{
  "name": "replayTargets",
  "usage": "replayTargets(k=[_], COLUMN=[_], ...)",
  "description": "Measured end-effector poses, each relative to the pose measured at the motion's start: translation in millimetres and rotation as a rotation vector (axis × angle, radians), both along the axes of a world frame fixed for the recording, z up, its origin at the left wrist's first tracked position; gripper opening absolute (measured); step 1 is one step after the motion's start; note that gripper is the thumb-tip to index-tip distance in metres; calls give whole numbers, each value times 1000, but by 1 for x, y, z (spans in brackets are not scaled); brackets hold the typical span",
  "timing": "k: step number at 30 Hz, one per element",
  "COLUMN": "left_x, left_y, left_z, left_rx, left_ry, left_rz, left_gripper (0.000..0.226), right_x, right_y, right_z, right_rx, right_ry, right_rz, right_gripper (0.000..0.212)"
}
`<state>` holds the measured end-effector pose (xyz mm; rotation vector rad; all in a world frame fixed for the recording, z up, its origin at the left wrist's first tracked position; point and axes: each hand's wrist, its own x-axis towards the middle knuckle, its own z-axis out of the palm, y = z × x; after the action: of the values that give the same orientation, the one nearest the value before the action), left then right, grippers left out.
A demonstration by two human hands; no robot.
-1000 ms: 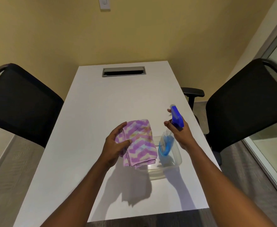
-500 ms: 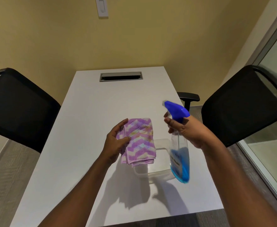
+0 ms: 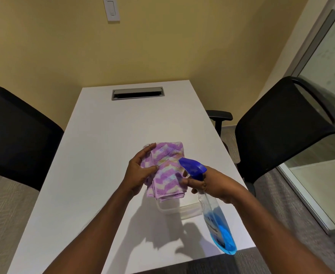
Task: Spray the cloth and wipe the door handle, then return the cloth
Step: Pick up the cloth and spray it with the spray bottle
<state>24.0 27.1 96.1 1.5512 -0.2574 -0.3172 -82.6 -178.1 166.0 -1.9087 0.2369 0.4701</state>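
Aiming the spray at the cloth

My left hand (image 3: 138,172) pinches the folded cloth (image 3: 167,170) up above the desk (image 3: 95,155), face toward the nozzle; my right hand (image 3: 215,183) wraps the spray bottle (image 3: 212,204), nozzle close so the spray lands on fabric.

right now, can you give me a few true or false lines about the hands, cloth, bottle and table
1. The left hand holds the cloth. True.
2. The right hand holds the spray bottle with its nozzle toward the cloth. True.
3. The bottle's liquid is red. False: it is blue.
4. The cloth lies flat in the clear tub. False: it is held up above it.
5. Black chairs stand on both sides of the table. True.
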Motion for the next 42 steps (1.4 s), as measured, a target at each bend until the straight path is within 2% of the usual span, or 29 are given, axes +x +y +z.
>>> replayTargets(k=[8, 13, 17, 23, 27, 32, 38, 42], left_x=[4, 3, 2, 1, -1, -4, -9, -9], left_y=[1, -3, -5, -7, -9, -12, -17, -17], left_z=[4, 4, 5, 6, 6, 5, 4, 0], left_rx=[44, 72, 92, 152, 176, 238, 292, 317], left_ry=[-48, -65, -84, -109, -133, -187, -238, -274], left_rz=[-38, -49, -57, -52, -71, -102, -126, -130], left_gripper=[58, 61, 62, 64, 64, 58, 56, 56], right_x=[-3, -8, -14, -21, -25, -24, -29, -32], right_y=[-3, 0, 2, 8, 8, 6, 7, 2], right_z=[-5, -3, -2, -9, -12, -15, -22, -21], right_rx=[-53, 34, 34, -84, -38, -66, -174, -88], right_ry=[55, 98, 84, 75, 62, 59, 71, 44], right_rz=[-25, 104, 111, 141, 147, 116, 130, 73], right_gripper=[29, 15, 15, 15, 15, 30, 28, 32])
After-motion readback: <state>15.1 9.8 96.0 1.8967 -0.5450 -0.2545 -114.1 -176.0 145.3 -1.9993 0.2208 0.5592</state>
